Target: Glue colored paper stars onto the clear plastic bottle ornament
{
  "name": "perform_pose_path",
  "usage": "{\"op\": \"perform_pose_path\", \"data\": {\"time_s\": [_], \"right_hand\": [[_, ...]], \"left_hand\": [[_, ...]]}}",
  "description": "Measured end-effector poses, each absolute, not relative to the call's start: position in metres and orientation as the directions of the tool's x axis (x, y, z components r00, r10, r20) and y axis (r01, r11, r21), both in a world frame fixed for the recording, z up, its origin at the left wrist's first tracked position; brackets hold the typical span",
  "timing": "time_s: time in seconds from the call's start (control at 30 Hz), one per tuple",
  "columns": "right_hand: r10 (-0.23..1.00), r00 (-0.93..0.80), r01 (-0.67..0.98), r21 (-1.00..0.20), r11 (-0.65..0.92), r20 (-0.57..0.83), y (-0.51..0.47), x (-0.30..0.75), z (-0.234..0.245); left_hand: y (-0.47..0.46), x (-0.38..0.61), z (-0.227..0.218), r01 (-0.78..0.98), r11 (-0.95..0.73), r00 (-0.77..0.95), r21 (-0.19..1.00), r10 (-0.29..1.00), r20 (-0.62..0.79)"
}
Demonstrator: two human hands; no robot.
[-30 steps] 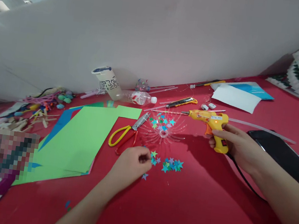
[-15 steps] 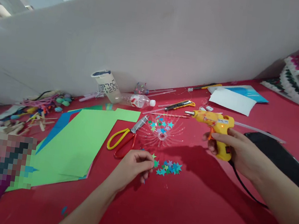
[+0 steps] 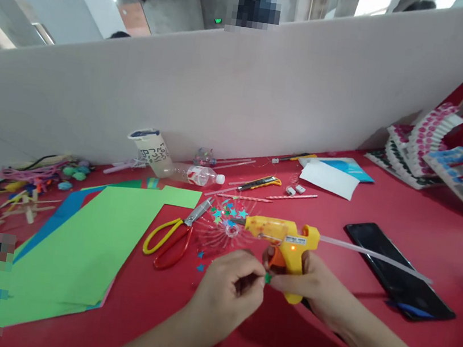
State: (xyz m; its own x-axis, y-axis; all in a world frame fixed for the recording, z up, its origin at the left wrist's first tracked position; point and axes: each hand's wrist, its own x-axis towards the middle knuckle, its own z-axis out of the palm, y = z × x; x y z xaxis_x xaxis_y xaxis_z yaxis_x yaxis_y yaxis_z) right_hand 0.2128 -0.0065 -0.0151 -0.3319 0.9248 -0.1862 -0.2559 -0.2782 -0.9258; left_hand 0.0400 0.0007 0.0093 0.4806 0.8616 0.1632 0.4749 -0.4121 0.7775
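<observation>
My right hand (image 3: 319, 283) is wrapped around the handle of a yellow hot glue gun (image 3: 277, 230), fingers by its orange trigger. The small light on it glows, and its metal nozzle points left. A clear glue stick (image 3: 375, 253) sticks out of its back. My left hand (image 3: 232, 291) is closed in a pinch on a small green star (image 3: 268, 278), close to my right thumb. Behind the hands lies a clear plastic piece cut into thin strips (image 3: 232, 231), with several coloured stars (image 3: 226, 212) on it. A few blue stars (image 3: 200, 267) show left of my left hand.
Red-and-yellow-handled scissors (image 3: 168, 240) lie beside green paper sheets (image 3: 87, 245). Further back are a paper cup (image 3: 148, 150), a plastic bottle (image 3: 201, 175) and a utility knife (image 3: 260, 183). A black phone (image 3: 398, 271) lies at right. A white partition (image 3: 242, 94) borders the red table.
My left hand has moved right and up from the star pile with a green star. The glue gun has come left and lower, close to the left hand. The view has shifted.
</observation>
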Motion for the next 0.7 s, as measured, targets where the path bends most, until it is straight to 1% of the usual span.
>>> {"op": "perform_pose_path", "data": {"time_s": [0.1,0.17,0.27,0.33,0.4,0.47,0.57,0.63,0.7], "right_hand": [[0.933,-0.283,-0.128,-0.955,-0.267,-0.223,-0.010,0.207,-0.017],[0.938,-0.245,-0.073,-0.960,-0.272,-0.247,-0.012,0.205,-0.017],[0.952,-0.129,0.010,-0.961,-0.277,-0.276,-0.013,0.204,-0.019],[0.972,-0.032,0.082,-0.970,-0.228,-0.231,-0.013,0.204,-0.020],[0.991,0.019,0.138,-0.981,-0.133,-0.132,-0.013,0.203,-0.022],[0.999,0.014,0.157,-0.987,-0.032,-0.030,-0.015,0.202,-0.023],[0.997,-0.038,0.128,-0.989,0.079,0.074,-0.017,0.200,-0.026],[0.992,-0.089,0.101,-0.990,0.101,0.092,-0.017,0.199,-0.028],[0.989,-0.130,0.096,-0.992,0.083,0.070,-0.016,0.200,-0.029]], "left_hand": [[-0.001,0.042,0.005,0.492,-0.349,0.432,0.797,0.893,0.125],[-0.001,0.041,0.004,0.490,-0.320,0.417,0.811,0.903,0.105],[-0.002,0.040,0.003,0.499,-0.240,0.372,0.833,0.927,0.044],[-0.003,0.041,0.002,0.485,-0.133,0.342,0.864,0.938,-0.048],[-0.003,0.042,0.000,0.412,0.020,0.342,0.911,0.923,-0.175],[-0.004,0.043,-0.001,0.294,0.172,0.370,0.940,0.886,-0.278],[-0.004,0.046,-0.003,0.118,0.301,0.394,0.946,0.860,-0.323],[-0.002,0.046,-0.003,0.046,0.333,0.399,0.942,0.858,-0.323],[-0.001,0.046,-0.004,0.015,0.348,0.404,0.937,0.855,-0.324]]}}
